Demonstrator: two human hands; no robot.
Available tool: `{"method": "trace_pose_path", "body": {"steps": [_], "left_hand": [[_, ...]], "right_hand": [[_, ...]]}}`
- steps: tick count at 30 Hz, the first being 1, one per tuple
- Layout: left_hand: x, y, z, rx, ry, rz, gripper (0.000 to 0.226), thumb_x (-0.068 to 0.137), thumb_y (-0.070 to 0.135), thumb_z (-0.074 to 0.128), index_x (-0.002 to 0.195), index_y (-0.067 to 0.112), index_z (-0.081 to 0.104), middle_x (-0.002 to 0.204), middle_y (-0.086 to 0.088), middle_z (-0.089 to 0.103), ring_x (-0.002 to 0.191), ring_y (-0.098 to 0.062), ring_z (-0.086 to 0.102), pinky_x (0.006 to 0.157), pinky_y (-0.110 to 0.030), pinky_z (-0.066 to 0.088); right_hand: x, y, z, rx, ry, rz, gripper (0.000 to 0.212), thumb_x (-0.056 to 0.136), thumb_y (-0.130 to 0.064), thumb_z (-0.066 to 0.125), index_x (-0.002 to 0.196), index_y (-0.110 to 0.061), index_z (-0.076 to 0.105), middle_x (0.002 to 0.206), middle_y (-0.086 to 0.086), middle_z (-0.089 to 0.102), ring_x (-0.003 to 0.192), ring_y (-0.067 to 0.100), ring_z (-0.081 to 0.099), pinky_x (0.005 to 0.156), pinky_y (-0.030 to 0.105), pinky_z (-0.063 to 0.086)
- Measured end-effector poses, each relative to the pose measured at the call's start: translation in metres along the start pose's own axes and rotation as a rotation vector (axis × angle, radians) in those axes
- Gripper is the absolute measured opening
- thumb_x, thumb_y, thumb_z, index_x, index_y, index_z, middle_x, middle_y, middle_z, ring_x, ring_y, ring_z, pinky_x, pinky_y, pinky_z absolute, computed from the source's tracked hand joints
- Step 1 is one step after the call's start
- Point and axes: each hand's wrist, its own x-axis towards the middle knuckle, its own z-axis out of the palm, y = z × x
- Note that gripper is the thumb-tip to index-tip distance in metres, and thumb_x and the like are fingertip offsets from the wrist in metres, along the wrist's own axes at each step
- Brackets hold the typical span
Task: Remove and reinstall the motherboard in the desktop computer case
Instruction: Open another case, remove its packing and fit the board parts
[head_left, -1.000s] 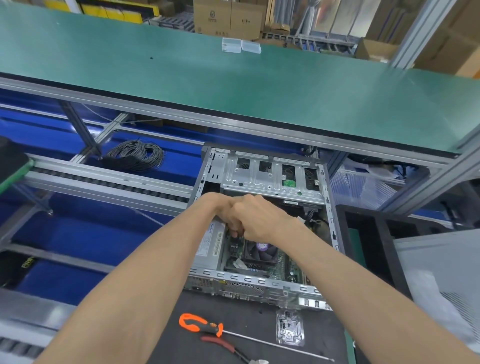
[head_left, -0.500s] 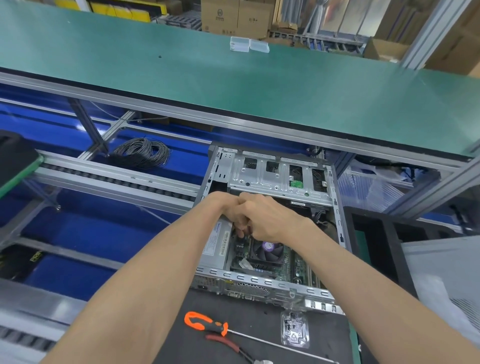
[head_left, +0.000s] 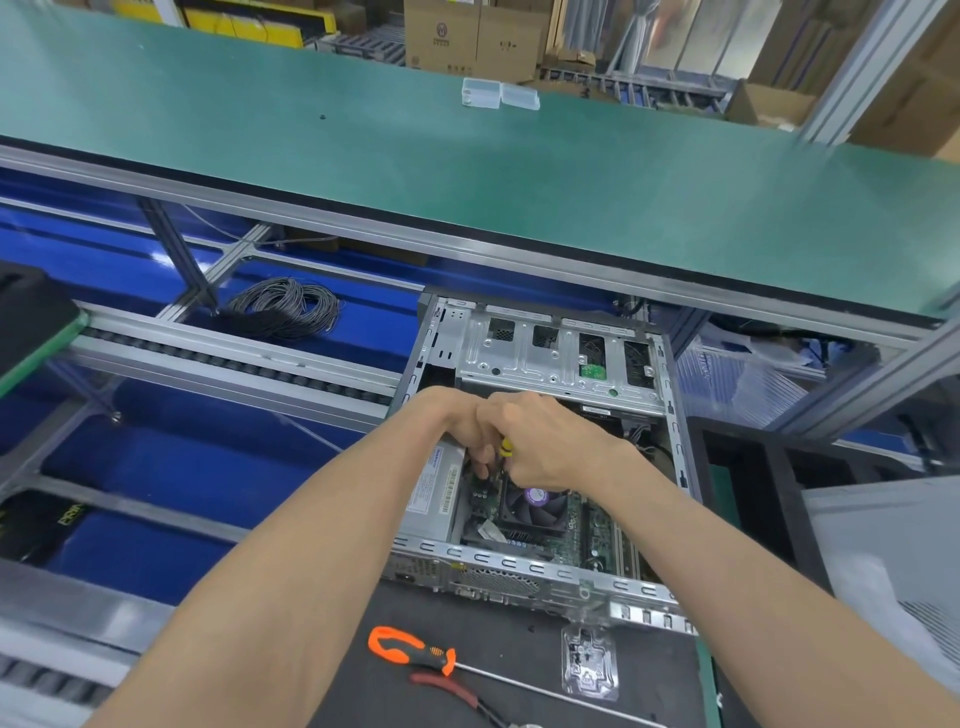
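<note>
We had both hands in the case (head_left: 550, 574): right hand (head_left: 545, 441) curled around a yellow-handled tool (head_left: 505, 448), left hand (head_left: 462, 426) fingers pinching beside it, probably steadying it over the motherboard (head_left: 576, 525).

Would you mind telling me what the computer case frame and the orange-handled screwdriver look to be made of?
Computer case: apparently bare sheet steel, dull silver, with punched slots and folded edges. Screwdriver: handle looks like glossy orange plastic with a black, possibly rubbery grip; its long thin shaft appears to be bright polished metal.
</note>
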Motion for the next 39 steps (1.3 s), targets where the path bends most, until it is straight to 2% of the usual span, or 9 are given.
{"method": "trace_pose_path", "body": {"steps": [5, 8, 12, 18, 24, 28, 33, 35, 39], "left_hand": [[0.002, 0.003, 0.003, -0.028, 0.001, 0.015, 0.028, 0.094, 0.002, 0.058, 0.118, 0.015, 0.066, 0.107, 0.002, 0.076, 0.095, -0.003, 0.068, 0.108, -0.043, 0.042], [0.002, 0.003, 0.003, -0.013, 0.021, 0.019, 0.020, 0.093, 0.003, 0.061, 0.109, 0.014, 0.069, 0.099, 0.007, 0.076, 0.099, -0.010, 0.068, 0.107, -0.046, 0.044], [-0.003, 0.001, 0.001, 0.032, 0.040, 0.018, 0.017, 0.090, 0.012, 0.069, 0.088, 0.029, 0.073, 0.086, 0.021, 0.070, 0.103, -0.015, 0.062, 0.106, -0.046, 0.044], [-0.001, 0.003, 0.002, -0.010, 0.023, 0.017, 0.025, 0.093, 0.006, 0.062, 0.086, 0.030, 0.064, 0.086, 0.018, 0.075, 0.097, -0.006, 0.068, 0.094, -0.037, 0.046], [0.003, 0.001, 0.002, 0.020, 0.016, 0.031, 0.022, 0.093, 0.013, 0.067, 0.085, 0.033, 0.068, 0.096, 0.012, 0.077, 0.097, -0.007, 0.062, 0.095, -0.035, 0.038], [0.001, -0.002, 0.001, 0.035, 0.051, 0.024, 0.015, 0.090, 0.022, 0.072, 0.081, 0.034, 0.072, 0.086, 0.020, 0.071, 0.087, -0.001, 0.059, 0.091, -0.035, 0.041], [0.001, 0.003, 0.005, -0.065, 0.014, 0.074, 0.015, 0.094, 0.012, 0.063, 0.094, 0.025, 0.072, 0.091, 0.017, 0.075, 0.083, -0.005, 0.071, 0.078, -0.030, 0.044], [0.001, 0.006, 0.006, -0.111, -0.010, 0.059, 0.019, 0.096, 0.011, 0.062, 0.098, 0.025, 0.075, 0.099, 0.020, 0.073, 0.083, -0.007, 0.074, 0.079, -0.030, 0.043], [0.001, 0.007, 0.005, -0.125, -0.014, 0.036, 0.025, 0.092, 0.005, 0.061, 0.084, 0.026, 0.071, 0.071, 0.022, 0.072, 0.069, -0.001, 0.072, 0.072, -0.030, 0.039]], "right_hand": [[0.003, 0.004, 0.003, -0.144, 0.034, 0.177, 0.027, 0.102, -0.031, 0.050, 0.108, -0.005, 0.058, 0.096, 0.015, 0.057, 0.082, 0.035, 0.057, 0.063, 0.037, 0.038], [0.003, -0.002, 0.003, -0.109, -0.001, 0.101, 0.008, 0.094, -0.014, 0.056, 0.087, -0.015, 0.053, 0.084, 0.009, 0.052, 0.077, 0.032, 0.057, 0.059, 0.038, 0.044], [0.002, -0.001, -0.003, -0.029, -0.044, -0.010, 0.015, 0.080, 0.001, 0.062, 0.085, -0.013, 0.064, 0.102, 0.004, 0.057, 0.085, 0.026, 0.060, 0.068, 0.039, 0.055], [0.004, 0.002, 0.006, -0.164, 0.070, 0.172, 0.033, 0.095, -0.038, 0.059, 0.113, -0.012, 0.049, 0.094, 0.010, 0.054, 0.076, 0.031, 0.055, 0.060, 0.037, 0.039], [0.009, -0.002, -0.001, -0.106, -0.012, 0.092, 0.004, 0.091, -0.017, 0.061, 0.091, -0.013, 0.061, 0.088, 0.009, 0.055, 0.088, 0.034, 0.063, 0.064, 0.040, 0.048], [0.008, -0.003, -0.003, 0.010, -0.054, -0.017, 0.012, 0.083, -0.005, 0.065, 0.082, -0.017, 0.063, 0.103, 0.004, 0.059, 0.089, 0.025, 0.062, 0.071, 0.036, 0.053], [0.003, 0.007, 0.005, -0.195, 0.121, 0.209, 0.034, 0.097, -0.045, 0.049, 0.109, -0.012, 0.049, 0.091, 0.008, 0.055, 0.077, 0.032, 0.059, 0.061, 0.040, 0.046], [0.003, 0.006, 0.005, -0.219, 0.099, 0.238, 0.027, 0.101, -0.035, 0.046, 0.104, -0.010, 0.057, 0.090, 0.012, 0.058, 0.079, 0.036, 0.060, 0.059, 0.038, 0.038], [0.004, -0.003, 0.003, -0.130, 0.048, 0.150, 0.006, 0.089, -0.016, 0.059, 0.087, -0.011, 0.063, 0.076, 0.010, 0.051, 0.063, 0.031, 0.045, 0.056, 0.035, 0.036]]}}
